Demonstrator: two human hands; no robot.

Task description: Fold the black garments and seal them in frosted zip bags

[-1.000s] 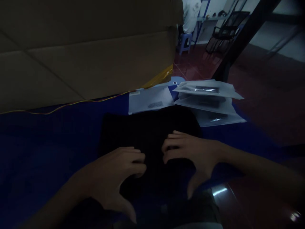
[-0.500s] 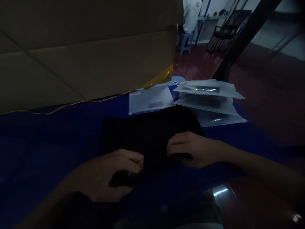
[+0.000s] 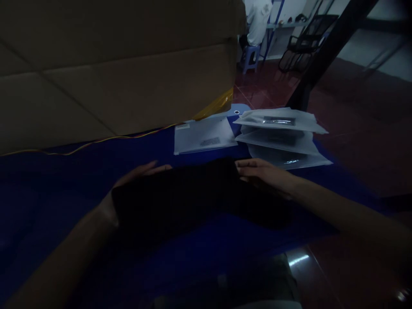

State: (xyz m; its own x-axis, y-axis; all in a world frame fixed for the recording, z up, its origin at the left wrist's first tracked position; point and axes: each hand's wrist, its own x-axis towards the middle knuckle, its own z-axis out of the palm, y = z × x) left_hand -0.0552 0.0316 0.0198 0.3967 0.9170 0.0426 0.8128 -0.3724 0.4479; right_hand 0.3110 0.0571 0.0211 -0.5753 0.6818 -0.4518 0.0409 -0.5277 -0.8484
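Head view: steadying black fabric (image 3: 180, 197) with the left hand (image 3: 137, 173), too hidden to tell its grip; pinching its top edge with the right hand (image 3: 259, 171). Shifted from under both palms to between them, so now held two-handed over blue tabletop (image 3: 96, 159).

Two hands (image 3: 264, 172), one black cloth (image 3: 180, 197), four pouches (image 3: 201, 135), one stool (image 3: 250, 56)

OBST: cardboard (image 3: 138, 86), up. L thru top ctr | pouch stack (image 3: 280, 138), R of ctr | flat pouch (image 3: 199, 134), ctr, low, passable over | FREE: table (image 3: 41, 206), mid-L; also lwr ctr, below black item (image 3: 180, 195)
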